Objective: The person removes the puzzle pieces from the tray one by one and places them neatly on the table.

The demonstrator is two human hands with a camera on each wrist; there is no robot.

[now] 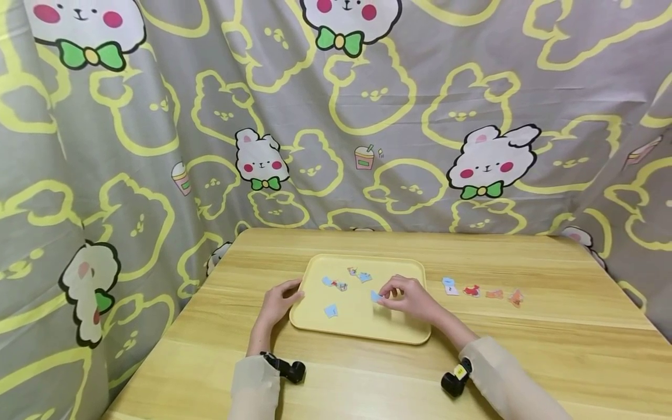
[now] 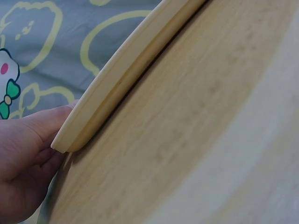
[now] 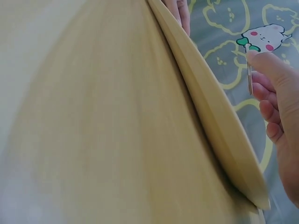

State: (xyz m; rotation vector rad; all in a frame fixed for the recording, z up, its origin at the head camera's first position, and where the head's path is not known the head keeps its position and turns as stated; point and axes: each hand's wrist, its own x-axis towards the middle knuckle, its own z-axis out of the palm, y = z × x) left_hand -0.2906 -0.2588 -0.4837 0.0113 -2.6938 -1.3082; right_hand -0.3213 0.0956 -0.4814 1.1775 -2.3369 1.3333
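A yellow tray (image 1: 357, 328) lies on the table in front of me. My left hand (image 1: 280, 301) holds its left edge; in the left wrist view the thumb and fingers (image 2: 39, 161) meet around the tray's corner. My right hand (image 1: 412, 298) is above the right half of the tray and pinches a small light-blue puzzle piece (image 1: 375, 296) between thumb and forefinger. The right wrist view shows this thin piece (image 3: 249, 70) edge-on, apart from the tray rim (image 3: 224, 126). Inside the tray lie a blue piece (image 1: 331, 310) and several other small colourful pieces (image 1: 341, 286).
To the right of the tray, a row of small flat pieces lies on the wooden table (image 1: 567, 326): a blue and white one (image 1: 450, 286), a red one (image 1: 472, 290) and two orange ones (image 1: 516, 298). A grey patterned curtain (image 1: 409, 221) hangs behind the table.
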